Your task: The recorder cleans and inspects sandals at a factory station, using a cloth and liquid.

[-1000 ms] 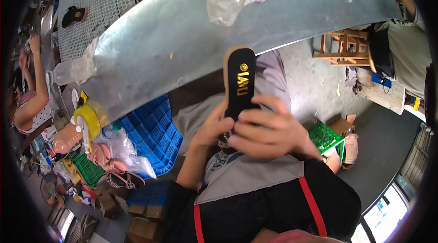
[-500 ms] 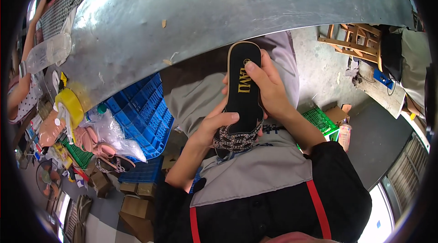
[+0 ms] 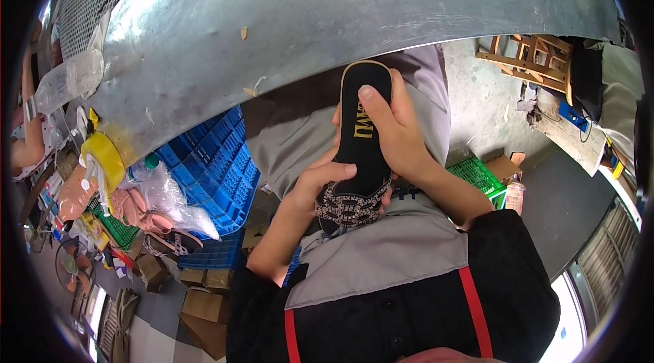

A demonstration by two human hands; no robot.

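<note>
A black slide sandal (image 3: 359,152) with gold lettering on its insole and a patterned black-and-white woven strap lies over my lap, its heel end pointing away toward the table. My left hand (image 3: 321,182) is closed round the sandal's left side near the strap, thumb on the insole, other fingers hidden beneath. Nearer the heel, my right hand (image 3: 398,128) grips the right edge with its thumb pressed on the insole over part of the lettering. The sandal's underside is hidden.
A metal table (image 3: 286,22) spans the front. Blue crates (image 3: 214,165) stand at left, beside pink sandals (image 3: 139,209), a yellow tape roll (image 3: 103,158) and clear plastic bags. A wooden stool (image 3: 531,63) and a green crate (image 3: 477,177) are at right. Another person's arm (image 3: 30,117) shows far left.
My right thumb has slid slightly toward the heel and left on the insole. The sandal is tilted a little differently. At far left, the other person's hand with a dark sole has moved out of sight.
</note>
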